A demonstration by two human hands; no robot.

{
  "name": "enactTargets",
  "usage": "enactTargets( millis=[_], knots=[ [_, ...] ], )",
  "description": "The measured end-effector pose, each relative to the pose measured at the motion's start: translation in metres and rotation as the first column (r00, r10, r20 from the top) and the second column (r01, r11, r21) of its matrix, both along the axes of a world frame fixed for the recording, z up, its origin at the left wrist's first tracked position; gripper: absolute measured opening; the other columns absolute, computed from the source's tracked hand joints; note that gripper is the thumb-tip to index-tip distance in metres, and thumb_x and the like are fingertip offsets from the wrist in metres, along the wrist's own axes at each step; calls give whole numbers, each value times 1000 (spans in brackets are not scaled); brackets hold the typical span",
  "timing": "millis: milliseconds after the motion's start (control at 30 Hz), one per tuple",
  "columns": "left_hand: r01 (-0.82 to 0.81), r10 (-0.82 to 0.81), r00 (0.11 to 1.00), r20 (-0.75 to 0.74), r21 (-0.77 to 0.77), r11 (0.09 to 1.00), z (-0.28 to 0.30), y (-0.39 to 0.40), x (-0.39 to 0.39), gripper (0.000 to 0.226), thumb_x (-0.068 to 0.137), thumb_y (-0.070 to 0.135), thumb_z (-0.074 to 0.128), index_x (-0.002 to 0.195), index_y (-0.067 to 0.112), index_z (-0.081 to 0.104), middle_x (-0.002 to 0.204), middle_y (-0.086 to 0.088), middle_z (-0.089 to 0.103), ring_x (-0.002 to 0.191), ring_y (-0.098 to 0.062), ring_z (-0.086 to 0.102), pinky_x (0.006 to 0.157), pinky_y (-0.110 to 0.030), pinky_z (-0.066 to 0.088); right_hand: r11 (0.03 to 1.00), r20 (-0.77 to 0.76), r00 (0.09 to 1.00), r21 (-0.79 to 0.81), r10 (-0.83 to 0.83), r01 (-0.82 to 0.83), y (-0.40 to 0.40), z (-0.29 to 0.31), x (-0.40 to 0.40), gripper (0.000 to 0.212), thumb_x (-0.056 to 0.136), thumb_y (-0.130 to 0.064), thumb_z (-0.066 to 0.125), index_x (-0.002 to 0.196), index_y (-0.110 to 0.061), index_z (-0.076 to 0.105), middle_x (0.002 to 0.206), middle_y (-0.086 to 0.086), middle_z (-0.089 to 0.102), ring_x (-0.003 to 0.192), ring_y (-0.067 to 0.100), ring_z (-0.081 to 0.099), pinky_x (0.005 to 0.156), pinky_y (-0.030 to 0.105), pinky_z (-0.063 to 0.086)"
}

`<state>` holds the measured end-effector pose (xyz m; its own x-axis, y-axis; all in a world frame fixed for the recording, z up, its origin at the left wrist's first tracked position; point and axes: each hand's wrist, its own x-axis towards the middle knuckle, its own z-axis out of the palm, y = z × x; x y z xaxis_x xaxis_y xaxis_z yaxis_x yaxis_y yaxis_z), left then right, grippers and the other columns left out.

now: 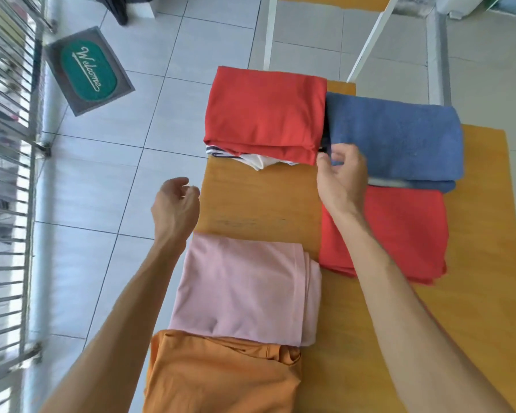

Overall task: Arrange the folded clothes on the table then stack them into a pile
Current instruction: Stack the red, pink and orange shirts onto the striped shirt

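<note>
Folded clothes lie on a yellow wooden table [259, 201]. At the far left a red garment [265, 114] tops a white striped one [259, 160]. To its right sits a folded blue towel [396, 135], and nearer me a second red garment [399, 231]. A pink garment [242, 287] and an orange one [221, 377] lie at the near left. My right hand [340, 177] rests at the blue towel's left near corner, fingers curled at its edge beside the red pile. My left hand [176, 207] hovers off the table's left edge, loosely curled and holding nothing.
A white-legged chair [367, 46] stands behind the table. On the tiled floor to the left lies a green welcome mat [88, 71], and a metal grille [6, 174] runs along the far left.
</note>
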<state>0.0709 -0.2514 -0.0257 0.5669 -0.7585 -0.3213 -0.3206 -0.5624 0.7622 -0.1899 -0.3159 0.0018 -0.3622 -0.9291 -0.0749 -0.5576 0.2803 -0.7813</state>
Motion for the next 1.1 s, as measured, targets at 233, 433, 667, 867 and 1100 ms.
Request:
enactTargets(
  millis=[233, 433, 667, 867, 1100],
  knots=[
    [83, -107, 969, 222, 116, 990, -13, 106, -1, 36, 93, 32, 50, 123, 13, 57, 111, -7, 68, 105, -28, 60, 85, -35, 44, 951, -169, 982, 309, 85, -29, 159, -9, -15, 51, 95, -57, 55, 119, -13, 58, 114, 6, 63, 103, 25, 62, 82, 38, 50],
    [183, -234, 951, 202, 241, 953, -22, 132, -10, 50, 96, 57, 34, 95, 11, 56, 88, -8, 65, 89, -35, 57, 71, -36, 36, 852, -162, 980, 524, 118, -16, 220, -25, 10, 77, 87, -80, 40, 118, -9, 49, 117, 12, 59, 101, 33, 62, 70, 37, 45],
    [252, -279, 959, 53, 292, 923, -16, 121, -18, 61, 91, 65, 45, 74, 6, 48, 65, -3, 53, 69, -30, 51, 56, -36, 33, 873, -19, 999, 485, -51, 54, 207, -32, 11, 67, 86, -77, 44, 95, -14, 65, 90, 3, 73, 85, 28, 70, 74, 41, 58],
    [258, -256, 966, -30, 102, 961, 7, 96, -20, 56, 90, 64, 51, 61, 19, 35, 55, 9, 33, 44, -7, 31, 47, -31, 25, 949, 136, 988, 315, -76, 30, 176, -22, -3, 55, 89, -70, 55, 66, -20, 61, 60, -5, 63, 62, 20, 62, 58, 33, 47],
    [228, -235, 971, -40, -139, 964, 53, -5, -15, 67, 82, 74, 50, 73, 7, 48, 62, 6, 44, 47, -5, 37, 53, -32, 33, 992, 197, 977, 114, -79, 57, 76, 22, -6, 62, 85, -74, 57, 56, -19, 53, 42, -13, 51, 42, 3, 50, 49, 25, 37]
  ],
)
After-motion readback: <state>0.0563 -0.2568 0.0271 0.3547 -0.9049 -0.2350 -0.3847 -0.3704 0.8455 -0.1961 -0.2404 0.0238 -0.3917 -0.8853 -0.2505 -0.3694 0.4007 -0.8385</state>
